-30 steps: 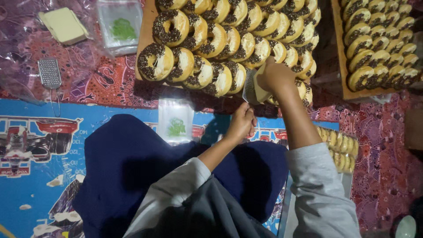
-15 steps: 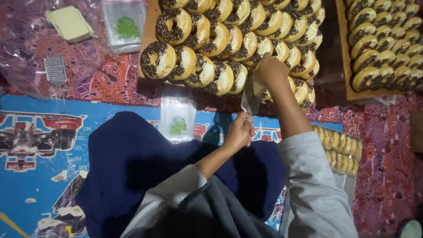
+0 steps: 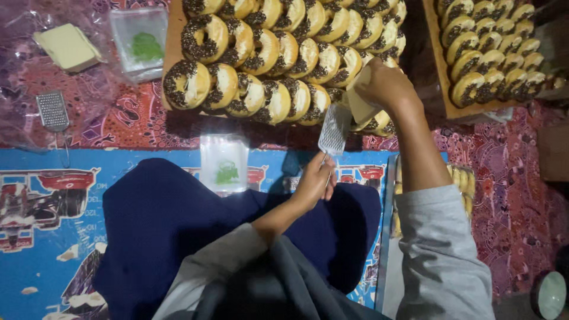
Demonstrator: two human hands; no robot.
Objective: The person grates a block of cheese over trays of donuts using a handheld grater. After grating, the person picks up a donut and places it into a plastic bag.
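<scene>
Since the earlier frame your right hand (image 3: 385,86) had dropped a little lower along the front row of doughnuts, and the grater (image 3: 333,130) had tipped more upright beneath it. Nearest you, your dark blue lap (image 3: 178,237) covered the printed blue mat (image 3: 47,195). Your left hand (image 3: 314,184) was closed around the grater's thin handle, holding its metal face just below the pale block of cheese (image 3: 360,106). Your right hand was wrapped over that block (its lower end touching the grater's top edge). A small clear bag (image 3: 224,161) with a green mark lay just left of your left hand. Beyond, the wooden tray (image 3: 173,53) carried chocolate-sprinkled doughnuts (image 3: 204,38) in overlapping rows. Farther left lay a second grater (image 3: 53,111), another cheese block (image 3: 66,46) and a clear bag (image 3: 142,44); a second tray (image 3: 441,65) sat far right.
</scene>
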